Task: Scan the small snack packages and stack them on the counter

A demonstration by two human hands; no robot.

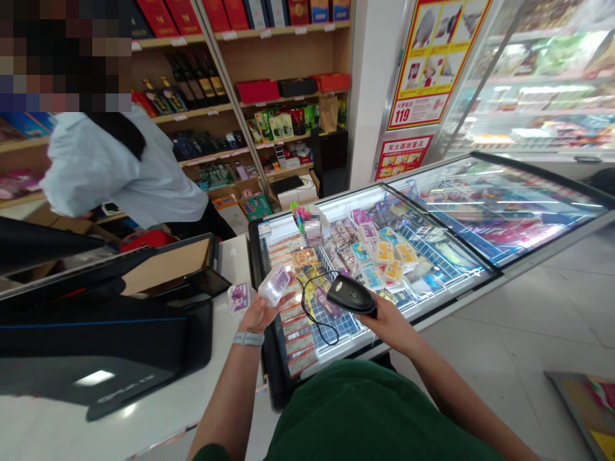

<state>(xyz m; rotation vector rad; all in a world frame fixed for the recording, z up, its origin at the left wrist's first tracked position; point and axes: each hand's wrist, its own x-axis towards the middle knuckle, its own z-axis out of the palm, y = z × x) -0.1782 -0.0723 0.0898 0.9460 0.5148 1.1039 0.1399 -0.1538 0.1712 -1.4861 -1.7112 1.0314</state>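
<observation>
My left hand (258, 312) grips a clear plastic tub with a purple and white label (275, 283), raised over the near left corner of the chest freezer. A second purple-labelled tub (239, 298) rests on the white counter, just left of that hand. In my right hand (384, 318) is a black barcode scanner (350, 293), held above the freezer's glass with its head toward the left. A black cable (303, 301) loops across the glass between both hands. The fingers under the scanner are mostly hidden.
The chest freezer (432, 314) holds wire baskets and packaged food. Left stands a black checkout machine (144, 346) on the counter (228, 365). A person in a light shirt (115, 163) is behind it, near stocked shelves (283, 32). A tall glass-fronted fridge (538, 83) stands at right.
</observation>
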